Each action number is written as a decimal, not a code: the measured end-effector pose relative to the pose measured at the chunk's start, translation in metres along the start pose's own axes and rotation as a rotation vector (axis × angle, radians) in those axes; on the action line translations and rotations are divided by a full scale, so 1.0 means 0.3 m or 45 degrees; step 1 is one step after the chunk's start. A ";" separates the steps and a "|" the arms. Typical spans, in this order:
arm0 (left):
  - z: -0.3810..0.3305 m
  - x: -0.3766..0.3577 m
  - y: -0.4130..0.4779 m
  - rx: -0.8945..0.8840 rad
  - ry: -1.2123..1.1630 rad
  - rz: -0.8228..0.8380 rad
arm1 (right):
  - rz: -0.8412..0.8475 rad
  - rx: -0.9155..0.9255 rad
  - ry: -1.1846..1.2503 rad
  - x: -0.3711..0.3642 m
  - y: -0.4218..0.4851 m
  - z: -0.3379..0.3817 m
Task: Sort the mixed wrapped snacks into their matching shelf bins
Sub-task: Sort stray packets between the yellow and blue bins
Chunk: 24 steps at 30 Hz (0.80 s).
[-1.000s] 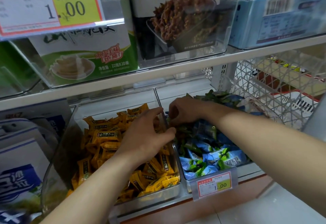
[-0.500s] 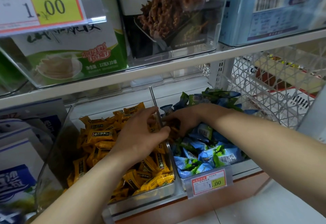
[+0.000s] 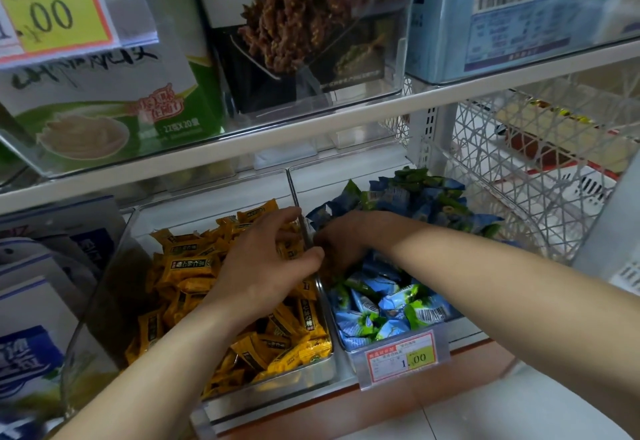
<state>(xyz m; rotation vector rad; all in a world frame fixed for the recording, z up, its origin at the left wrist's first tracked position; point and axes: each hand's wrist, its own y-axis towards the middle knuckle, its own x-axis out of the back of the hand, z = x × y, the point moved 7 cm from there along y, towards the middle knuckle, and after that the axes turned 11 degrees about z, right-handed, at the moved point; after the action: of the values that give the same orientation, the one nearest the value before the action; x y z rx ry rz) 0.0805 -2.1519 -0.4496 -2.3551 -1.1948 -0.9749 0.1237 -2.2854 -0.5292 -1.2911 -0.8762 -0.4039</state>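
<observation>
On the far left stand blue-and-white boxes; just beside them is a clear bin heaped with yellow snacks. The left hand lies over that heap near its right side; its fingers are stretched and only lightly bent, the thumb tip touches the clear wall that parts the two bins, and nothing shows in its grasp. Just across that wall the right hand reaches into the second bin; its fingers curl down among the blue-green snacks, the tips are hidden, and I cannot tell whether they have hold of a wrapper. The blue-green snacks fill this bin, heaped high at the back; something orange shows dimly under the right hand by the wall, too dark to name. A red-and-yellow price tag hangs on this bin's front. Further right is a white mesh basket. On the shelf above stand, from the left, a green box, a dark box picturing brown sticks, and a blue box, each in a clear bin.
</observation>
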 end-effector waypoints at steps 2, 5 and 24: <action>0.001 -0.001 0.001 -0.006 0.001 -0.003 | 0.016 0.002 0.001 -0.002 -0.001 0.010; 0.000 -0.001 0.001 -0.011 0.005 -0.002 | -0.037 -0.018 -0.004 -0.007 -0.002 0.010; 0.000 0.012 0.002 -0.018 -0.028 0.054 | -0.966 0.163 1.365 0.150 -0.333 -0.171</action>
<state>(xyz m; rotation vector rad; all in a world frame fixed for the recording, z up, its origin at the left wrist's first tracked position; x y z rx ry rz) 0.0827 -2.1501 -0.4470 -2.3975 -1.1450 -0.9494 0.0988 -2.3513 -0.4308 -0.4151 -0.3977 -1.4436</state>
